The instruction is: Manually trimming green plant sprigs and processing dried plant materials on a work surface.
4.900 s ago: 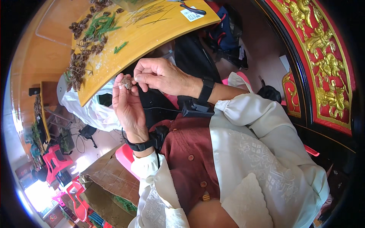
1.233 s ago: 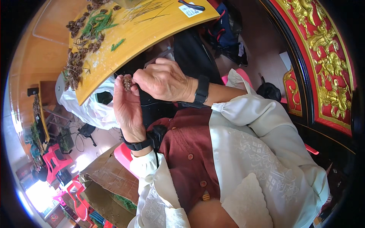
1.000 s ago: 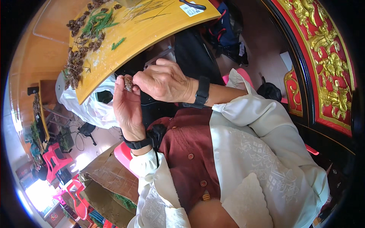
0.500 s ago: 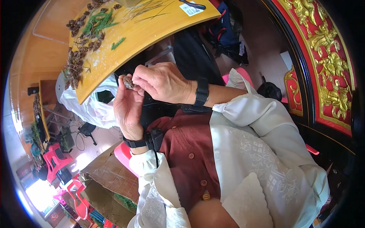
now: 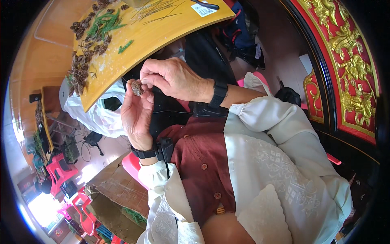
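A small brown pine cone point(image 5: 137, 88) sits between the thumb and fingers of my left hand point(image 5: 137, 116), palm turned up, just off the table's near edge. My right hand point(image 5: 174, 79) is closed in a pinch at the cone's upper right side. Whatever lies between its fingertips is too small to make out. On the wooden table point(image 5: 118, 61) beyond, more pine cones point(image 5: 81, 67) are heaped at the left, with green artificial sprigs point(image 5: 103, 24) among them. One short green sprig point(image 5: 126, 46) lies apart.
Thin brown wires point(image 5: 156, 11) and a dark-handled tool point(image 5: 206, 5) lie toward the table's far side. A white plastic bag point(image 5: 97, 116) hangs below its left corner. An open cardboard box point(image 5: 118, 187) stands at lower left; a carved red-and-gold panel point(image 5: 353, 61) is at right.
My right hand has risen slightly, and its fingers have shifted from over the pine cone to its upper edge, uncovering more of it. My left hand stays nearly still.
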`<state>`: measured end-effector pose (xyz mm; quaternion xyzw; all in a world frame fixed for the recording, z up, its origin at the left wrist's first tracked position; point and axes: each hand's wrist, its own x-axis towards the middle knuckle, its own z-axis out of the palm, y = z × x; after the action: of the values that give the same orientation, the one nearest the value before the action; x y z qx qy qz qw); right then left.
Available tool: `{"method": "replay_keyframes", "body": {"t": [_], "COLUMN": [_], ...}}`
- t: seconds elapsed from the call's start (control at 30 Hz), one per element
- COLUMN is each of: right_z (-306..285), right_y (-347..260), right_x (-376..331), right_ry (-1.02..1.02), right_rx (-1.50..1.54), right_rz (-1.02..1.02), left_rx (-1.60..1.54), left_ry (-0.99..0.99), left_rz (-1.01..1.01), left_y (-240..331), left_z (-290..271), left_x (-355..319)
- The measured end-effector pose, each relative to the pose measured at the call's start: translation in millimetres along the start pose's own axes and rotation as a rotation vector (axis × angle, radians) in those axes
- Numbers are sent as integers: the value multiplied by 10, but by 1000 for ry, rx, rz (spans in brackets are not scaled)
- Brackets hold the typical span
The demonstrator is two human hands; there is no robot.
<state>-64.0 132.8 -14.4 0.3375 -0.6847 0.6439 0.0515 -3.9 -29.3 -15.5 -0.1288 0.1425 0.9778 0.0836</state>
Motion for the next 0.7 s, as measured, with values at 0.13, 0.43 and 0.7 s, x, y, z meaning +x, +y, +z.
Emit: {"method": "replay_keyframes", "body": {"t": [0.13,0.43,0.7], "right_z": [-6,40,41], "right_y": [19,25,33], "right_x": [2,-12,-15], "right_ry": [31,56,62], "right_rx": [-54,1,2], "right_rz": [13,54,97], "left_rx": [-7,-83,-77], "left_ry": [35,-4,48], "left_rz": [13,-57,-48], "left_y": [-16,-7,-36], "left_z": [2,-44,-4], "left_x": [4,22,20]}}
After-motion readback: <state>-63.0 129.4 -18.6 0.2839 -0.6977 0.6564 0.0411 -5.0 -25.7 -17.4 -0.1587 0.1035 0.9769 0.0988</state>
